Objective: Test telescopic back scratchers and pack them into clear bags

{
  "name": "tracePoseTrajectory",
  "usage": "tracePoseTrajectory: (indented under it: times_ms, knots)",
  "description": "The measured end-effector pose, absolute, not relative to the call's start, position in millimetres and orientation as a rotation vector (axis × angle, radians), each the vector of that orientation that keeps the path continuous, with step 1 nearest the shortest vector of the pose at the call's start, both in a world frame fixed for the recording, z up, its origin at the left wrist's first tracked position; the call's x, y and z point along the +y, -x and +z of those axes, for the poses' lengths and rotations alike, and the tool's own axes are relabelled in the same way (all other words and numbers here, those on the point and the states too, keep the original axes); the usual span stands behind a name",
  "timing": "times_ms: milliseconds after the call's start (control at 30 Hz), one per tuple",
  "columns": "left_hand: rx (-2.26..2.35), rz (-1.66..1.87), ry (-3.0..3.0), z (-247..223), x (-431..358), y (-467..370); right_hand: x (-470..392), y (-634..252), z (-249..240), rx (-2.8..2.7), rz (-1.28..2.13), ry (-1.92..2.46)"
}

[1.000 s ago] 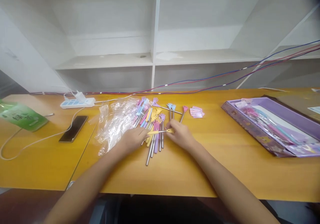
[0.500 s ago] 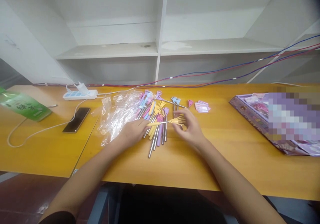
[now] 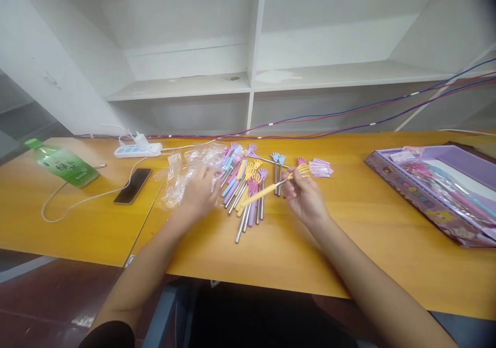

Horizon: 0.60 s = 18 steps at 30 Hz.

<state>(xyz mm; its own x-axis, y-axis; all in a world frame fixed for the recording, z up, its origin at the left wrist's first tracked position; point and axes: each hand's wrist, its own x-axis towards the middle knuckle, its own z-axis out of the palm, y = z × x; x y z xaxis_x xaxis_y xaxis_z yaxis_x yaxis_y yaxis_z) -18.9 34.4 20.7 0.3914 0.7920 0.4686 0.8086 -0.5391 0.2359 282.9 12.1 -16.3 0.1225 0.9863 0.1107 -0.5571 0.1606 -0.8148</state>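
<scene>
My right hand (image 3: pixel 308 198) grips a yellow back scratcher (image 3: pixel 263 194) near its claw end, with the handle pointing down to the left. My left hand (image 3: pixel 198 193) lies over the right part of the clear plastic bags (image 3: pixel 175 182); its fingers are apart. Between the hands is a pile of back scratchers (image 3: pixel 248 190) with metal rods and pink, purple, blue and yellow claws. Two blue-clawed ones (image 3: pixel 278 169) lie beside my right hand. Behind it are a pink claw (image 3: pixel 301 161) and a stack of pink cards (image 3: pixel 321 167).
At the right is a purple box (image 3: pixel 418 195) holding packaged items. To the left are a green bottle (image 3: pixel 65 166), a phone (image 3: pixel 132 186), a white power strip (image 3: pixel 137 150) and its cable. White shelves (image 3: pixel 182 87) stand behind the table, with red and blue wires running along them.
My left hand has let go of the yellow back scratcher and moved left to the plastic bags. My right hand now grips it, and its handle tilts toward me. The view has shifted slightly.
</scene>
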Motion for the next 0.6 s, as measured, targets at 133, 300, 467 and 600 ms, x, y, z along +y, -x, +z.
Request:
tracePoseTrajectory:
  times_ms: [133, 300, 467, 600]
  knots:
    - [-1.946, -0.476, 2.365, 23, 53, 37, 21, -297, -22, -0.691, 1.218, 0.776]
    - [-2.114, -0.423, 2.546, 17, 54, 38, 20, -296, -24, -0.726, 1.288, 0.757]
    - [-1.947, -1.385, 2.809, 16, 53, 28, 14, -288, -22, -0.753, 1.438, 0.708]
    - [-1.617, -2.184, 2.981, 9, 44, 12, 4, -275, -17, -0.824, 1.542, 0.746]
